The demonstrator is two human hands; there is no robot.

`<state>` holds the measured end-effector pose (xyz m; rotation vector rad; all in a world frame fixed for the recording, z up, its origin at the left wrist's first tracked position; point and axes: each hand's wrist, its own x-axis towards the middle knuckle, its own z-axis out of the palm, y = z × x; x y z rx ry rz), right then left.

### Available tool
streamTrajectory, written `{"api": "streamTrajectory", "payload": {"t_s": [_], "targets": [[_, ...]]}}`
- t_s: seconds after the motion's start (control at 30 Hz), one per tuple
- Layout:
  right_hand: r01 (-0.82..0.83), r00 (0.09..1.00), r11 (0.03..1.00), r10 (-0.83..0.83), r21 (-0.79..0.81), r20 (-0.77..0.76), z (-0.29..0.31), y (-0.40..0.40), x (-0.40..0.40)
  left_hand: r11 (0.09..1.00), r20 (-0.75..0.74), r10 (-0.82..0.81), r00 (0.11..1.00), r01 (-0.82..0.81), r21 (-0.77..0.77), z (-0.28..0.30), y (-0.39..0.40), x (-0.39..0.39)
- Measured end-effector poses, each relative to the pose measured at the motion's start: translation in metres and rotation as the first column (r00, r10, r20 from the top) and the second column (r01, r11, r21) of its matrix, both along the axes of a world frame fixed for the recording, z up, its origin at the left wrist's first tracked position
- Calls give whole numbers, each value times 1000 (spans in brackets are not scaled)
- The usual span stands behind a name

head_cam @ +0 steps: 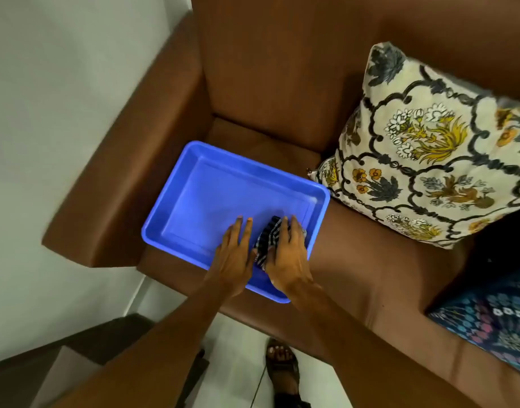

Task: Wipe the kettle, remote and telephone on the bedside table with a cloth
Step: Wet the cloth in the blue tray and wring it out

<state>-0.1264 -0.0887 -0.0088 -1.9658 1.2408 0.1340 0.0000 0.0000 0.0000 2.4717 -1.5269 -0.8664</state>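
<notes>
A blue plastic tray [194, 172] lies on the seat of a brown sofa. Inside it, near the front right corner, is a dark checked cloth [267, 240]. My right hand [286, 254] lies over the cloth with its fingers curled on it. Just to the left of the cloth, my left hand [233, 254] rests flat on the tray floor, fingers extended and together. No kettle, remote, telephone or bedside table is in view.
A floral cushion [423, 148] leans against the brown sofa [267, 69] to the right of the tray. The sofa's armrest [120, 172] runs along the left beside a white wall. A patterned blue fabric [494, 325] lies at the right edge. My sandalled foot [282, 360] stands on white floor tiles.
</notes>
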Motion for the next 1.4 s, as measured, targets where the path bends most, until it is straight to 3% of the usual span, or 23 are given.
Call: {"api": "streamTrajectory", "payload": {"t_s": [0.17, 0.4, 0.53, 0.67, 0.73, 0.83, 0.93, 1.03, 1.13, 1.27, 1.4], "targets": [[-32, 975, 997, 45, 63, -216, -8, -22, 15, 983, -171, 181, 968, -173, 64, -21, -25, -12], [-211, 871, 975, 155, -69, -465, -8, -28, 24, 927, -303, 375, 876, -358, 110, -35, -30, -34], [-128, 938, 990, 104, -53, -329, 2, -24, 18, 855, -360, 509, 782, -507, 109, -30, -18, -38], [55, 998, 998, -54, 29, -41, 21, -3, 12, 697, -509, 640, 575, -713, 71, -1, 8, -28], [84, 985, 991, -98, 104, 143, 32, 16, 16, 583, -581, 687, 437, -809, 81, 19, 31, -18], [88, 935, 960, -171, 265, 311, 52, 54, 28, 480, -623, 695, 360, -877, 28, 49, 71, -4], [32, 921, 934, -167, 357, 352, 71, 109, 46, 390, -629, 710, 317, -921, -24, 78, 123, 6], [-51, 909, 886, -150, 461, 388, 89, 165, 60, 311, -643, 734, 218, -950, 33, 97, 186, 11], [-213, 935, 880, 57, 425, 350, 109, 220, 62, 252, -644, 756, 121, -961, 116, 107, 258, 6], [-380, 907, 829, 246, 410, 342, 122, 311, 58, -2, -692, 699, -182, -968, 253, 106, 359, -22], [-417, 903, 786, 299, 456, 308, 109, 402, 45, -47, -683, 671, -289, -936, 350, 97, 456, -53]]}}
